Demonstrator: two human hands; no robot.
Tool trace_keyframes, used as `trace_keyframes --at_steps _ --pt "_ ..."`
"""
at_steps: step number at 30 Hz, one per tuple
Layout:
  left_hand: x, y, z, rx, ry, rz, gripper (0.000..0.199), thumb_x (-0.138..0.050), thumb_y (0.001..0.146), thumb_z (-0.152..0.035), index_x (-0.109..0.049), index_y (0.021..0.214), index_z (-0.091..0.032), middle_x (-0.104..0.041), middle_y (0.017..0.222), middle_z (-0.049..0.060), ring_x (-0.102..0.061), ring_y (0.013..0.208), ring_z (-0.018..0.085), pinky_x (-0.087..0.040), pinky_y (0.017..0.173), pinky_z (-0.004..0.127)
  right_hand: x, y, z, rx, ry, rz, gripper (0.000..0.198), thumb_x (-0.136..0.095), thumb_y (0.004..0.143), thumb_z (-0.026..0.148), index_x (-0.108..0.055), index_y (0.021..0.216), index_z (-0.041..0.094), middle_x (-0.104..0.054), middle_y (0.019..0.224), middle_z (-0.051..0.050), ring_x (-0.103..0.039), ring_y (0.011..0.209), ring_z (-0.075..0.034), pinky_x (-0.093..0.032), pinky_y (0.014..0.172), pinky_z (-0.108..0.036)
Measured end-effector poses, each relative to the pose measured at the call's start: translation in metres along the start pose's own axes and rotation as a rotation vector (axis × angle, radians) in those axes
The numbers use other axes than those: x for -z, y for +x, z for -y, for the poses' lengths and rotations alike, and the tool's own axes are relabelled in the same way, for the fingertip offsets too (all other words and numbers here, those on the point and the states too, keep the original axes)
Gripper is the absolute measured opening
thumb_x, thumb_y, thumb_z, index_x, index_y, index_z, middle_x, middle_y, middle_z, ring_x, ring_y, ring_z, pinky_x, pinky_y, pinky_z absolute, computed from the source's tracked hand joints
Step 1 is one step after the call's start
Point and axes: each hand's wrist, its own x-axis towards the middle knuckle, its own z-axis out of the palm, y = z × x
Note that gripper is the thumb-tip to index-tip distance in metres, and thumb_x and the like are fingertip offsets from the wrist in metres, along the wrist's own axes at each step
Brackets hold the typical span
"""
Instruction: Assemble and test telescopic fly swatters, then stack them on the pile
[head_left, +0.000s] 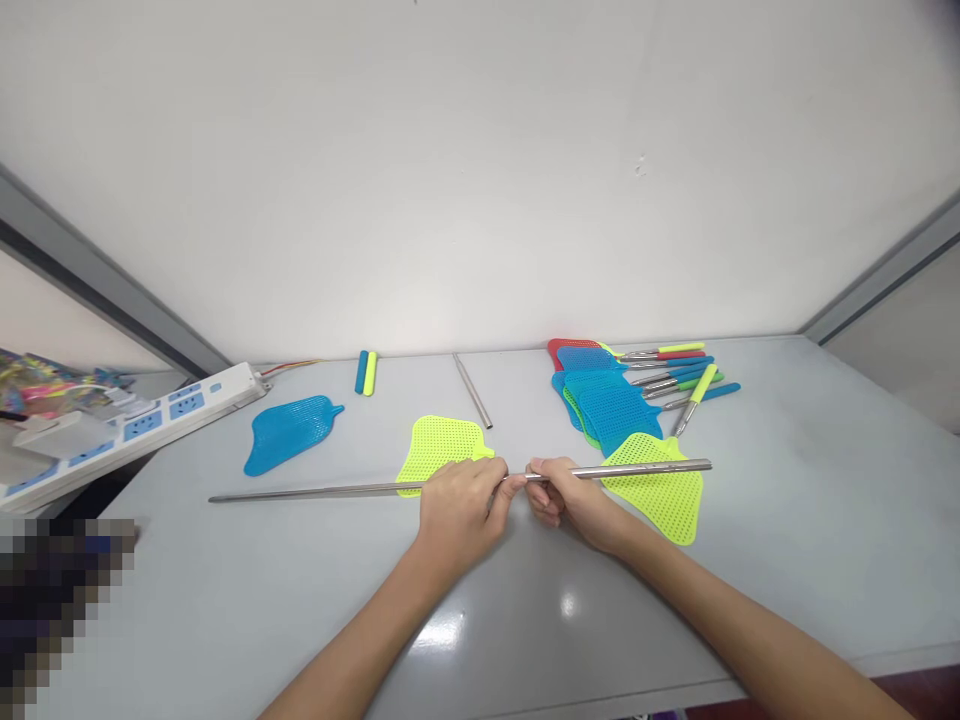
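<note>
Across the middle of the view, both my hands grip an extended telescopic metal rod (322,492). My left hand (463,508) is closed round the thin part, its thumb and fingers near the rod's middle. Close beside it, my right hand (574,500) is closed on the thicker section, whose end reaches out to the right. Behind my left hand lies a yellow perforated fly swatter head (442,445), partly hidden. A yellow fly swatter (660,490) lies under the thick end of the rod. Farther back rests a short collapsed metal rod (472,390).
On the left are a blue swatter head (291,435) and a white power strip (172,412) with plugs. Blue and yellow handle grips (366,373) lie by the back wall. Several assembled fly swatters (615,400) are piled at the back right.
</note>
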Motion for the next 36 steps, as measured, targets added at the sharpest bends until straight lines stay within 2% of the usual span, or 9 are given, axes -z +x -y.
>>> trace_keyframes --at_steps 13,19,25,31,36 --pt "0.002 0.002 0.0 0.021 -0.013 -0.006 0.033 -0.034 0.082 -0.037 -0.046 0.058 -0.019 -0.053 0.053 -0.002 -0.044 0.049 0.011 -0.025 0.05 0.025 -0.004 -0.001 -0.001 0.058 -0.005 -0.118 0.037 -0.036 0.077 0.03 -0.03 0.042 0.018 -0.024 0.039 0.005 -0.025 0.037 -0.007 -0.019 0.041 -0.024" --pt "0.004 0.002 0.002 -0.083 0.103 -0.136 0.032 -0.036 0.082 -0.036 -0.048 0.059 -0.019 -0.052 0.051 -0.002 -0.042 0.046 0.01 -0.023 0.048 0.025 -0.002 -0.003 -0.001 0.127 -0.051 -0.19 0.037 -0.037 0.077 0.029 -0.027 0.043 0.019 -0.023 0.039 0.005 -0.022 0.037 -0.007 -0.016 0.04 -0.025" --pt "0.009 0.006 0.013 -0.211 0.154 -0.25 0.032 -0.037 0.082 -0.036 -0.047 0.058 -0.018 -0.05 0.048 -0.004 -0.044 0.047 0.009 -0.025 0.049 0.024 -0.001 -0.004 0.001 0.158 -0.003 -0.255 0.037 -0.04 0.076 0.029 -0.022 0.045 0.02 -0.016 0.041 0.007 -0.016 0.038 -0.006 -0.013 0.038 -0.024" --pt "0.014 0.008 0.025 -0.251 0.166 -0.23 0.03 -0.039 0.081 -0.036 -0.047 0.059 -0.018 -0.051 0.049 -0.004 -0.046 0.049 0.009 -0.025 0.05 0.023 0.002 -0.005 0.005 0.205 -0.032 -0.272 0.036 -0.04 0.076 0.027 -0.022 0.045 0.02 -0.017 0.041 0.007 -0.017 0.038 -0.006 -0.014 0.038 -0.024" --pt "0.014 0.008 0.023 -0.238 0.127 -0.204 0.027 -0.04 0.081 -0.033 -0.048 0.06 -0.018 -0.052 0.051 -0.005 -0.046 0.05 0.008 -0.027 0.051 0.023 0.005 -0.006 0.009 0.246 -0.085 -0.297 0.037 -0.04 0.075 0.027 -0.022 0.043 0.02 -0.018 0.039 0.006 -0.018 0.037 -0.006 -0.014 0.038 -0.024"
